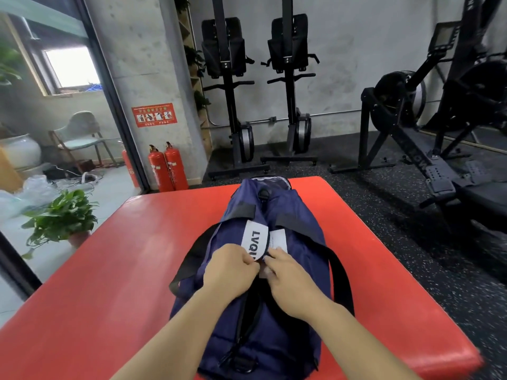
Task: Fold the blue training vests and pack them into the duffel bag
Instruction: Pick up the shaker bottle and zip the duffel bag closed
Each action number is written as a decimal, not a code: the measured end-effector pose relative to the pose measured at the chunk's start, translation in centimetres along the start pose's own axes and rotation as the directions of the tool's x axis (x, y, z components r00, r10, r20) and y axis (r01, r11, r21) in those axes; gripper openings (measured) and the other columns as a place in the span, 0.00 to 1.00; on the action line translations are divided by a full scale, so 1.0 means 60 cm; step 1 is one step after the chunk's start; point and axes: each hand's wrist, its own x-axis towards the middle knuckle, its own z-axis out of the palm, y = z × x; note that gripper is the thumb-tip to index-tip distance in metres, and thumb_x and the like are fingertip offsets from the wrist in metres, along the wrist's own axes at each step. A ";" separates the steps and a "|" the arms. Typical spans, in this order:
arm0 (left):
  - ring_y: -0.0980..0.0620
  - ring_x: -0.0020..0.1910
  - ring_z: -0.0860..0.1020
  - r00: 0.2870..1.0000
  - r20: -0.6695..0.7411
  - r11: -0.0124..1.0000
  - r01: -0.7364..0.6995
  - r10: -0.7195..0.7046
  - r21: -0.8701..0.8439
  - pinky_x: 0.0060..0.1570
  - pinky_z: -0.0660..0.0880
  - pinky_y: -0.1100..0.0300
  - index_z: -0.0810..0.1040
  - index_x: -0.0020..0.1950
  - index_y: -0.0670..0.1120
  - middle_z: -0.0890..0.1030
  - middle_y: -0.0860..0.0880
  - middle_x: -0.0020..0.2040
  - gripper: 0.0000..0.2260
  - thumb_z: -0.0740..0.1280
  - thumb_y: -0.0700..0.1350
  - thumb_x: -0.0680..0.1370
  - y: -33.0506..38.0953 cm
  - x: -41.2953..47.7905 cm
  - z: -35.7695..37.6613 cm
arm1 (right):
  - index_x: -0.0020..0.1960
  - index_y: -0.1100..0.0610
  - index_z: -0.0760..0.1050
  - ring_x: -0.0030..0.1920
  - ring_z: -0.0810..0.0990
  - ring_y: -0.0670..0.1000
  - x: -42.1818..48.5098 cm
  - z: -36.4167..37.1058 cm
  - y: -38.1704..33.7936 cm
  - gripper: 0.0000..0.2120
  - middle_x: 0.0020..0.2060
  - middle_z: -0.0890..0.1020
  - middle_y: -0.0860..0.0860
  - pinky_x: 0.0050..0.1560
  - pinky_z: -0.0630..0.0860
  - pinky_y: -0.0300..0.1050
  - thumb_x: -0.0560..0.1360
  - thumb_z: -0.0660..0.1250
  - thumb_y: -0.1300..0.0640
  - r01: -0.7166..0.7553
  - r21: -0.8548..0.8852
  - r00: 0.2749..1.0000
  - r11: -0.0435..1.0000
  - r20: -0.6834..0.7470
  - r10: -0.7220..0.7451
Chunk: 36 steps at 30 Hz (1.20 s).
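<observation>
the navy duffel bag (301,237) is lying lengthwise on the red padded tabletop (109,283). the left hand (231,266) and right hand (288,275) are meeting at its top centre, fingers curled, gripping the bag along the zip line (249,311), which is gaping open nearer the person. the hands are touching the white handle wrap (255,237).

Bright window (72,67) glare at left, dim room, wide-angle edge bending, soft focus

Matt navy cloth duffel bag (288,319) on glossy red mat (109,283).
</observation>
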 end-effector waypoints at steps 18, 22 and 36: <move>0.51 0.67 0.64 0.921 -0.334 0.960 0.113 -0.198 -0.256 0.62 0.68 0.56 0.73 0.58 0.59 0.69 0.55 0.65 0.29 0.70 0.65 0.59 -0.054 -0.240 0.018 | 0.68 0.55 0.75 0.67 0.73 0.49 -0.062 -0.075 0.002 0.18 0.67 0.76 0.50 0.65 0.65 0.38 0.79 0.62 0.62 -0.074 0.131 0.989 0.989 -0.118 0.090; 0.47 0.77 0.41 0.921 -0.273 0.956 0.237 -0.277 -0.171 0.73 0.55 0.42 0.64 0.64 0.62 0.41 0.50 0.78 0.40 0.73 0.70 0.57 -0.002 -0.226 0.050 | 0.66 0.56 0.76 0.65 0.75 0.54 -0.018 -0.112 0.004 0.18 0.64 0.79 0.53 0.65 0.70 0.48 0.77 0.62 0.62 -0.081 0.045 0.977 0.996 -0.195 0.089; 0.49 0.51 0.75 0.939 -0.344 0.997 0.004 0.022 0.074 0.36 0.79 0.36 0.61 0.37 0.57 0.82 0.50 0.55 0.30 0.77 0.56 0.46 -0.027 -0.142 0.081 | 0.65 0.59 0.68 0.69 0.66 0.60 0.296 -0.122 0.024 0.17 0.67 0.72 0.58 0.67 0.63 0.52 0.79 0.62 0.53 -0.130 -0.568 0.991 0.813 -0.047 0.126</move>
